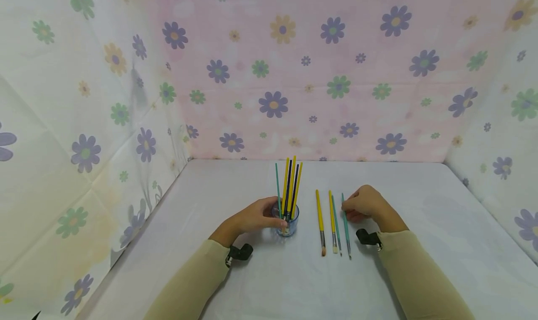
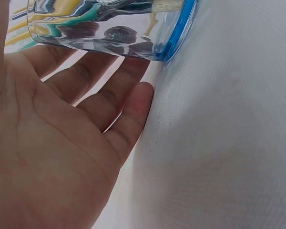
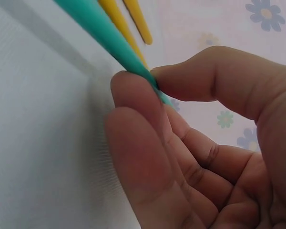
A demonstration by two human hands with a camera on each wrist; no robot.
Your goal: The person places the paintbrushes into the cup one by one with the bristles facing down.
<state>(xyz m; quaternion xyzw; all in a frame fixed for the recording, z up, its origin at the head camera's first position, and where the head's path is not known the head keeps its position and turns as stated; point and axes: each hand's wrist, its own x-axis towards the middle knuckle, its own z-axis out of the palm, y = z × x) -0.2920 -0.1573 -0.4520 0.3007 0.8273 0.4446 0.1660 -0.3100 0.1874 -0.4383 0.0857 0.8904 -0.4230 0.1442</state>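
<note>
Table's (image 1: 210, 194) L edge well apart from L hand (image 1: 252, 216), curled round clear cup (image 1: 293, 228) holding near-upright brushes (image 1: 285, 184). Next, lying flat w/ narrow gaps: 2 yellow brushes (image 1: 320, 215), loose teal brush (image 1: 336, 219). R hand (image 1: 363, 204) pinches outer teal brush (image 1: 346, 231); broad tabletop btwn it & R edge.

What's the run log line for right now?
left hand: holds clear cup of brushes; right hand: pinches teal brush; table: two yellow brushes, another teal brush
</note>
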